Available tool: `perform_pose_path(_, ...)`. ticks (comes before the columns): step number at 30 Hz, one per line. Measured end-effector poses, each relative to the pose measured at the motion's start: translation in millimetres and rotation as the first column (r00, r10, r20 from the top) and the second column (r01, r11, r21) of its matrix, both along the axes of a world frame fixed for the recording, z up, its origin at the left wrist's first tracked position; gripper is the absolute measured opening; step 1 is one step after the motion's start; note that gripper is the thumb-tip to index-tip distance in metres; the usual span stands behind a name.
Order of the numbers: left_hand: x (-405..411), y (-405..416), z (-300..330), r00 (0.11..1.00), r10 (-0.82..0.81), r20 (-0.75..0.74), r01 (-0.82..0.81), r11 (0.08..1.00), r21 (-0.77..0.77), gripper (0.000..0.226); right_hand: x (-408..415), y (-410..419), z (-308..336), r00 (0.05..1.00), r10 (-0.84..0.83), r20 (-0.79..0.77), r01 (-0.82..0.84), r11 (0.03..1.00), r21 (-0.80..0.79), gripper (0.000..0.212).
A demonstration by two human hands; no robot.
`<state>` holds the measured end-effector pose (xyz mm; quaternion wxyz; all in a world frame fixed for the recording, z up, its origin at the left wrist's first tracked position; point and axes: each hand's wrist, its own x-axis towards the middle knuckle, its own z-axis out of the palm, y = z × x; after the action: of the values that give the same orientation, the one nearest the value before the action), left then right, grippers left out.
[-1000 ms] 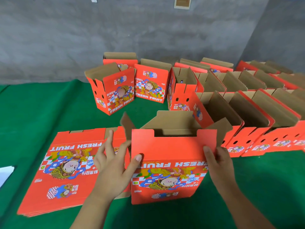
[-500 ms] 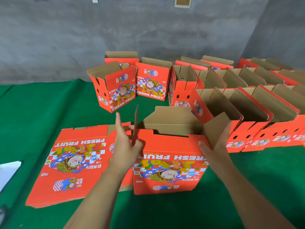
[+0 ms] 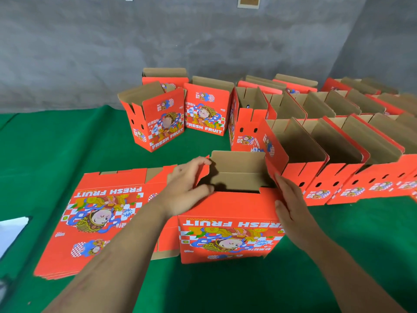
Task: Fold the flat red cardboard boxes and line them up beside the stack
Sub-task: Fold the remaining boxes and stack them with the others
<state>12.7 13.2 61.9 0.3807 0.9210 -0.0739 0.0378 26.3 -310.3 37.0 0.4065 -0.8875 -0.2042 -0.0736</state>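
Head view: I see my left hand [image 3: 187, 179] pinching the left end flap of the half-formed box [image 3: 230, 224], while my right hand [image 3: 287, 199] lies flat against its right end. Left of my left hand lies the flat stack [image 3: 90, 213]; beyond my right hand stands the folded row [image 3: 316, 177]. I judge much done, several blanks left.

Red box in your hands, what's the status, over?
Left hand grips the left end flap; right hand flat on the right end. Red box open, upside down, bottom unfolded. Flat stack left, nothing blocking.
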Motion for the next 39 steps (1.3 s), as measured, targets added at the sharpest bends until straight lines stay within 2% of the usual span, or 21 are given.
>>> perform_pose_path(2,9,2,3,1.000,0.023,0.012,-0.024,0.995,0.101,0.049,-3,-2,-2,1.000,-0.006,-0.013,0.006,1.000,0.008,0.066)
perform_pose_path(6,21,0,0,1.000,0.023,0.014,-0.026,0.936,0.351,0.065,-8,-5,-11,0.998,-0.021,-0.053,0.020,1.000,-0.012,0.052)
perform_pose_path(8,24,-4,-3,0.999,0.052,0.009,-0.051,0.920,0.389,0.063,-7,-8,-15,0.996,-0.017,-0.087,0.013,0.999,-0.036,0.048)
perform_pose_path(9,26,-6,-6,0.996,0.072,0.049,-0.085,0.918,0.388,0.066,-7,-10,-16,0.995,-0.005,-0.103,0.000,0.999,-0.051,0.044)
perform_pose_path(12,25,-9,-13,0.976,0.117,0.184,-0.165,0.948,0.274,0.101,0,-9,-2,0.984,-0.018,-0.176,0.004,0.997,-0.079,0.024)
perform_pose_path(13,25,-8,-14,0.969,0.088,0.231,-0.140,0.965,0.221,0.093,7,-3,4,0.986,-0.045,-0.160,0.031,0.995,-0.091,0.028)
perform_pose_path(15,19,-6,-14,0.946,-0.048,0.320,0.008,0.992,0.126,0.055,18,11,16,0.981,-0.132,-0.139,0.120,0.989,-0.092,0.036)
perform_pose_path(18,15,-2,-12,0.944,-0.184,0.275,0.176,0.983,0.053,0.058,33,30,22,0.942,-0.220,-0.254,0.218,0.975,-0.035,0.031)
perform_pose_path(19,16,-1,-12,0.952,-0.191,0.240,0.171,0.980,0.102,0.056,33,34,23,0.925,-0.215,-0.314,0.211,0.976,-0.045,0.039)
perform_pose_path(20,17,0,-11,0.963,-0.187,0.195,0.144,0.966,0.216,0.053,34,34,23,0.922,-0.156,-0.355,0.148,0.988,-0.051,0.058)
perform_pose_path(22,21,0,-12,0.986,-0.149,0.078,0.103,0.901,0.421,0.067,36,36,22,0.937,-0.132,-0.324,0.053,0.969,-0.242,0.090)
perform_pose_path(24,25,-8,-12,0.999,-0.052,0.001,0.044,0.852,0.522,0.086,38,43,23,0.941,-0.193,-0.279,0.085,0.931,-0.356,0.096)
perform_pose_path(27,32,-20,-16,0.995,0.100,-0.015,-0.063,0.736,0.675,0.088,35,54,23,0.931,-0.334,-0.147,0.209,0.818,-0.535,0.104)
perform_pose_path(28,32,-20,-18,0.989,0.143,-0.032,-0.086,0.743,0.663,0.087,35,56,23,0.929,-0.352,-0.114,0.227,0.785,-0.576,0.104)
perform_pose_path(30,31,-15,-19,0.984,0.168,-0.062,-0.113,0.849,0.516,0.084,37,58,23,0.933,-0.339,-0.119,0.206,0.776,-0.596,0.100)
perform_pose_path(32,28,-10,-19,0.985,0.167,-0.042,-0.155,0.967,0.202,0.081,40,53,25,0.917,-0.321,-0.238,0.176,0.859,-0.481,0.091)
perform_pose_path(33,28,-9,-20,0.975,0.220,-0.033,-0.220,0.976,0.010,0.081,40,50,26,0.892,-0.319,-0.321,0.188,0.906,-0.379,0.088)
perform_pose_path(34,28,-8,-22,0.947,0.314,-0.068,-0.321,0.934,-0.158,0.082,40,48,28,0.867,-0.312,-0.389,0.216,0.938,-0.269,0.086)
perform_pose_path(36,18,-3,-22,0.842,0.413,-0.347,-0.530,0.751,-0.394,0.094,42,47,31,0.824,-0.307,-0.476,0.319,0.946,-0.059,0.077)
perform_pose_path(38,3,-3,-25,0.740,0.252,-0.624,-0.638,0.558,-0.531,0.090,45,43,35,0.721,-0.253,-0.645,0.443,0.884,0.149,0.068)
perform_pose_path(39,-4,-4,-22,0.722,0.238,-0.650,-0.657,0.530,-0.536,0.073,43,38,38,0.642,-0.164,-0.749,0.498,0.832,0.245,0.068)
